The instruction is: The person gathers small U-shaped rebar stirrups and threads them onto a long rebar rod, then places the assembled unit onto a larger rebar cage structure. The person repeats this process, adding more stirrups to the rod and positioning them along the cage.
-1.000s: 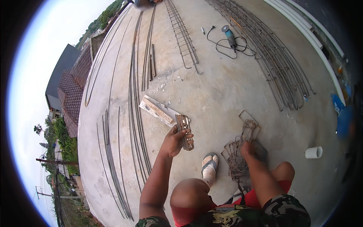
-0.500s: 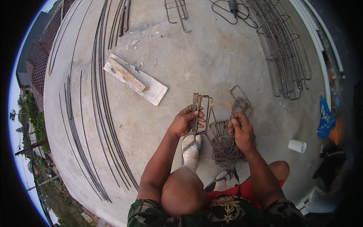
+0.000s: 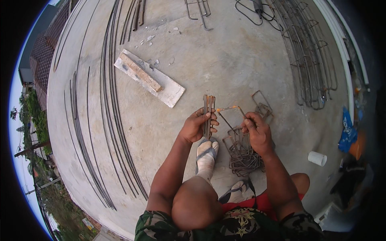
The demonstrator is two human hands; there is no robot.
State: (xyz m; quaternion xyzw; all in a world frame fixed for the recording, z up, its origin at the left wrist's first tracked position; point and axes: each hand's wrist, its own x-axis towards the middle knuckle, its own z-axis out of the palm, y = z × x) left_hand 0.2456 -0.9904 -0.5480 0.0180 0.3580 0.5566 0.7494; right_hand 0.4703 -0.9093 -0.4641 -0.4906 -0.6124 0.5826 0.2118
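Ahead of you a pale plank [image 3: 149,78] lies flat on the concrete slab [image 3: 225,60]. Long rebar rods [image 3: 110,100] curve along your left, rebar cages [image 3: 311,64] lie far right, a white cup [image 3: 317,158] near them.

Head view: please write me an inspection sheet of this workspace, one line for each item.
Surface: bare grey concrete slab, dusty, with small rubble chips near the board.
Job's things: a stack of bent steel stirrups and a single stirrup; a loose pile of stirrups lies on the slab under the right hand.
Clutter: a white board with a wooden block, long rebar rods, assembled rebar cages, a white cup, a blue bag.
Grips: left hand closed on the stack; right hand closed on the single stirrup.
Cables: a black cord with a tool at the top edge.
Surroundings: slab edge, rooftops and trees below on the left.
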